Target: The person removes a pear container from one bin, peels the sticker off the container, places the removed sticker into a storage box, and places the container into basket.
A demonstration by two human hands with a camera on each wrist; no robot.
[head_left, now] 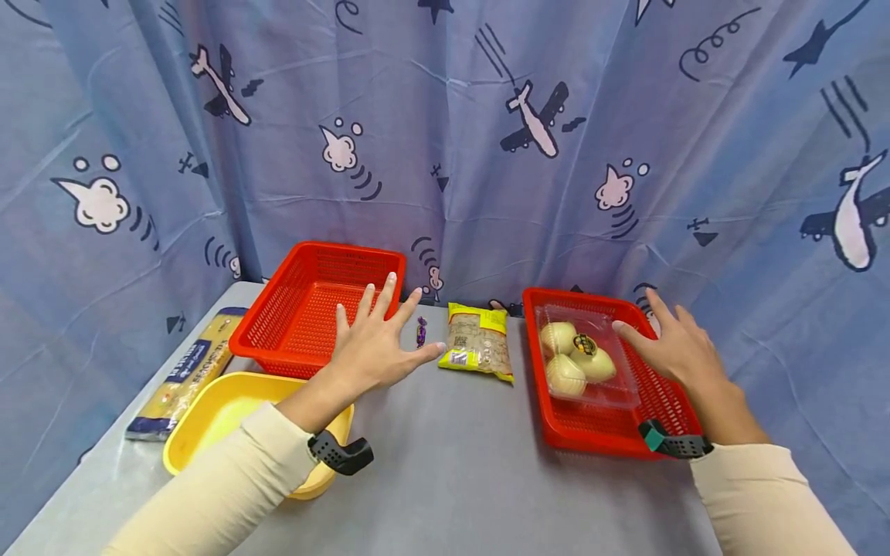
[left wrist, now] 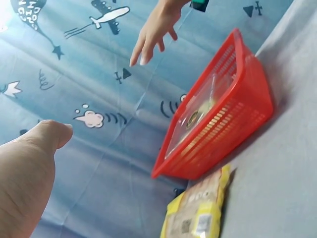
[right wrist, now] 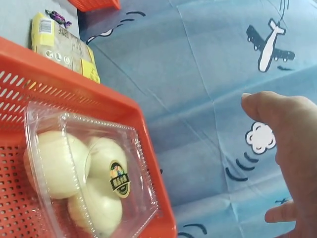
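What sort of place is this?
Probably an improvised indoor tabletop workspace, though I can't tell which room. A patterned curtain hangs close behind a plain grey table, and a red basket there holds a clear box of pale, round produce.

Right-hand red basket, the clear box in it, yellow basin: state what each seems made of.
Red basket: likely molded plastic, satin, given its perforated walls. Clear box: probably thin plastic, glossy, see-through with ribbed edges and glare. Yellow basin: seemingly smooth plastic, softly shiny, judging by its even color; uncertain.
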